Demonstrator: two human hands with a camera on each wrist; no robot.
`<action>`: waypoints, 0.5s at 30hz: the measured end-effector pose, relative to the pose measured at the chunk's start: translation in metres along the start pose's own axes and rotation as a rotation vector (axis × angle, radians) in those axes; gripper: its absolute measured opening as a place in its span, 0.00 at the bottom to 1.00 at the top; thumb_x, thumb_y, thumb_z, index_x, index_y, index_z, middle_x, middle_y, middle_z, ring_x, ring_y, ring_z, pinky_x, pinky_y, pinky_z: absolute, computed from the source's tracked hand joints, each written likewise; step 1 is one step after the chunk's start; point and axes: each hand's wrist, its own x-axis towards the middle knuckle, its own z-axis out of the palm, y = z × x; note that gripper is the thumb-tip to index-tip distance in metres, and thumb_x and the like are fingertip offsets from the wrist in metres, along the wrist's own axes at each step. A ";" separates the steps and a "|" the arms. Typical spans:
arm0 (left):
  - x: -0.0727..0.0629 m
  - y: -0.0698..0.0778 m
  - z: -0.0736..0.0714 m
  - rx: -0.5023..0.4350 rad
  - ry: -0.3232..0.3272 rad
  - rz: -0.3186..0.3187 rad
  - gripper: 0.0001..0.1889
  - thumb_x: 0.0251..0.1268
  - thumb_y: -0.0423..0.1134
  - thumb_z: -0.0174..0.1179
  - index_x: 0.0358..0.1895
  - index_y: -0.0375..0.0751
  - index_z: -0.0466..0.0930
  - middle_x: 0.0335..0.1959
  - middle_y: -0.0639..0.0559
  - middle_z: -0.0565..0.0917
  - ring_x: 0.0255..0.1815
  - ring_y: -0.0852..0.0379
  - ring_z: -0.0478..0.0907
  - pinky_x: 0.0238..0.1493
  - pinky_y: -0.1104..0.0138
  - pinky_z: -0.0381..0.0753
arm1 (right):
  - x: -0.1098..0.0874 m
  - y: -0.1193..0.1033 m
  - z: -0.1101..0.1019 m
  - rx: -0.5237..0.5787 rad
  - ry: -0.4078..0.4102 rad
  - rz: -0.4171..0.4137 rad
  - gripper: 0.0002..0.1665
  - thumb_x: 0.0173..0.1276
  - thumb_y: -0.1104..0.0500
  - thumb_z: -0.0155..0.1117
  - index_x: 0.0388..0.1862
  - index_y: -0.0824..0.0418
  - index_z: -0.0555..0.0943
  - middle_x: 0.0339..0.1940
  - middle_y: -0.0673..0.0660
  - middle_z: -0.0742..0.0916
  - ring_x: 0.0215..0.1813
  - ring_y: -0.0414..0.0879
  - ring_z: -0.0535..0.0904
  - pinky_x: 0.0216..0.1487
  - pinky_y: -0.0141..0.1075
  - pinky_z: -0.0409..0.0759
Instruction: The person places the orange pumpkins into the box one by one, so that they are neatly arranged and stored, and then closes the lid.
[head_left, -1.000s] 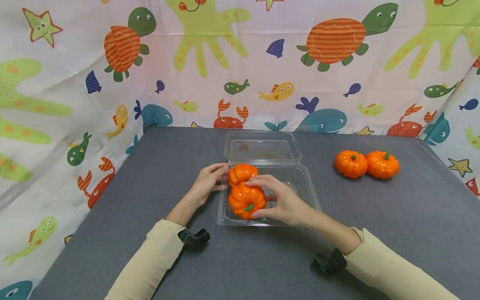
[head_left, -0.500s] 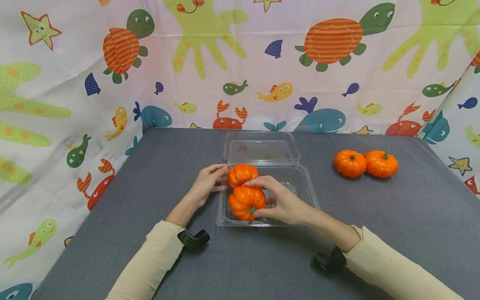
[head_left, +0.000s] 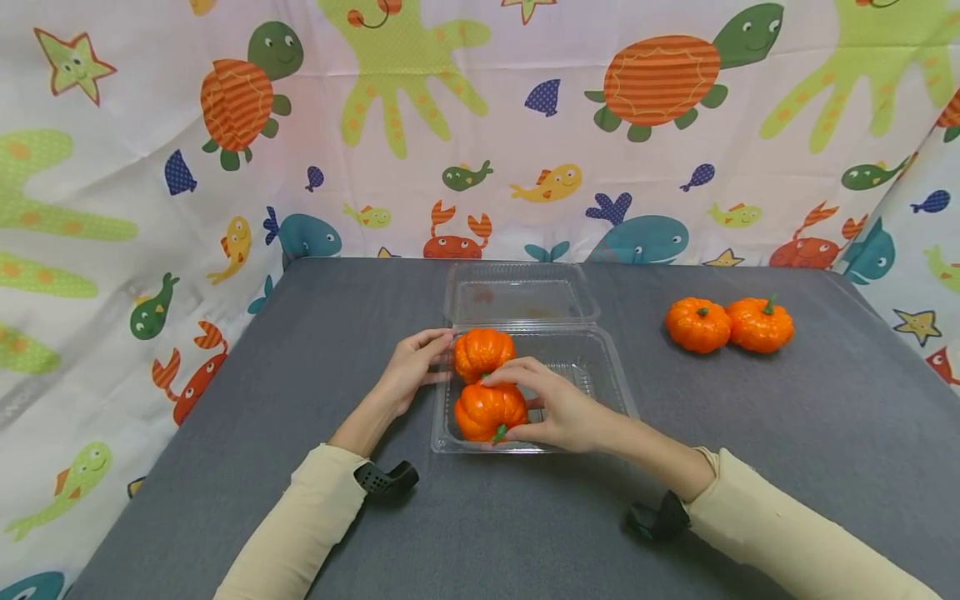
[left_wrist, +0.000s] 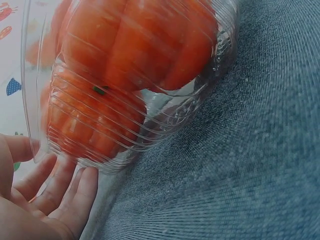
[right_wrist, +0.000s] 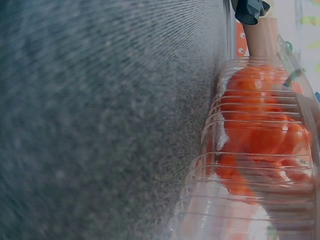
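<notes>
In the head view, a clear plastic clamshell container [head_left: 437, 429] stands with its lid folded back. Two glossy orange pumpkins lie along its left side, a far pumpkin [head_left: 483, 350] and a near pumpkin [head_left: 487, 408] with its green stem tipped toward the person. My right hand [head_left: 562, 410] holds the near pumpkin, thumb by the stem and fingers over its far side. My left hand [head_left: 412, 362] rests its fingertips at the container's left side. The left wrist view shows the left fingers [left_wrist: 89, 185] against the ribbed wall, just below the rim.
Two more orange pumpkins, one on the left [head_left: 697, 325] and one on the right [head_left: 761, 325], sit side by side on the grey tabletop [head_left: 360, 517]. The transparent lid [head_left: 521, 296] lies behind the container. A printed cloth [head_left: 450, 92] hangs beyond the table.
The right hand has turned the near pumpkin slightly toward the person, so its stem sits lower and the far pumpkin shows more. The left hand has stayed at the container.
</notes>
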 end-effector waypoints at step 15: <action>0.001 -0.001 0.002 -0.006 -0.002 0.001 0.19 0.73 0.41 0.53 0.60 0.34 0.74 0.46 0.45 0.79 0.40 0.56 0.79 0.39 0.62 0.84 | -0.003 0.007 -0.004 0.078 -0.038 0.012 0.32 0.61 0.66 0.69 0.64 0.58 0.72 0.62 0.55 0.72 0.61 0.52 0.68 0.46 0.40 0.82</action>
